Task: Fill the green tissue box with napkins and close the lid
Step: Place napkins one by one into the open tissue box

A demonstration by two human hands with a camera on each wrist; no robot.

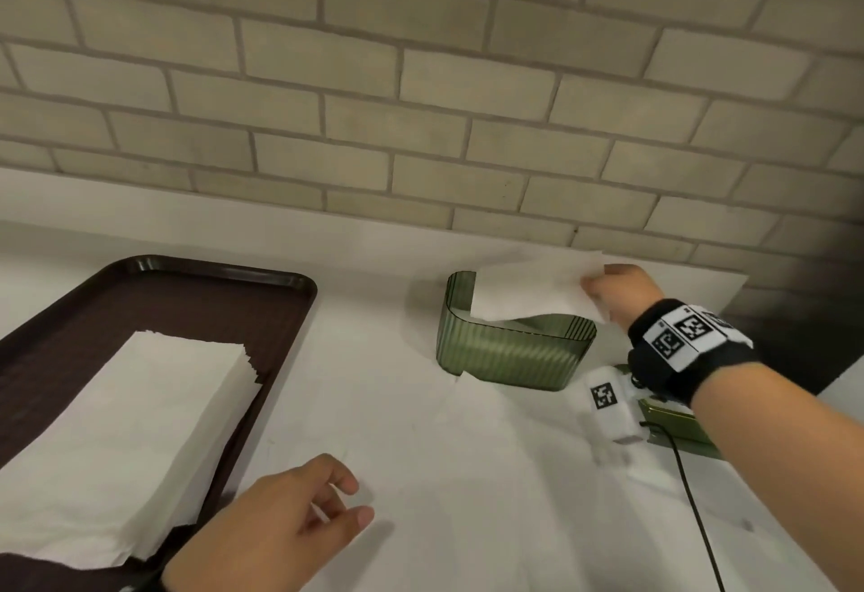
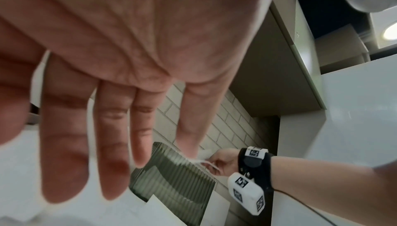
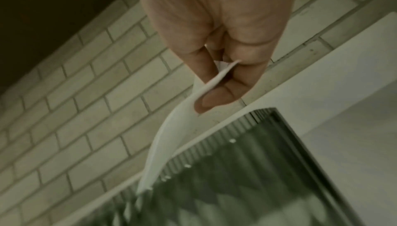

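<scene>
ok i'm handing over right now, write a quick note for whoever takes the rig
Right hand: pinches a napkin at one end, its other end dipping into the open green box by the wall.
Left hand: holds nothing, fingers relaxed above the table.
Napkin stack lies on the brown tray at left.
A green piece, probably the lid, lies under the right forearm.
Left: finish this napkin, add more, close lid.

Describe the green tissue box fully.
The green tissue box is a translucent, vertically ribbed container with rounded corners, seemingly plastic. It stands upright and lidless on the white counter near the brick wall. A white napkin, pinched by the right hand, dips into its open top.
</scene>
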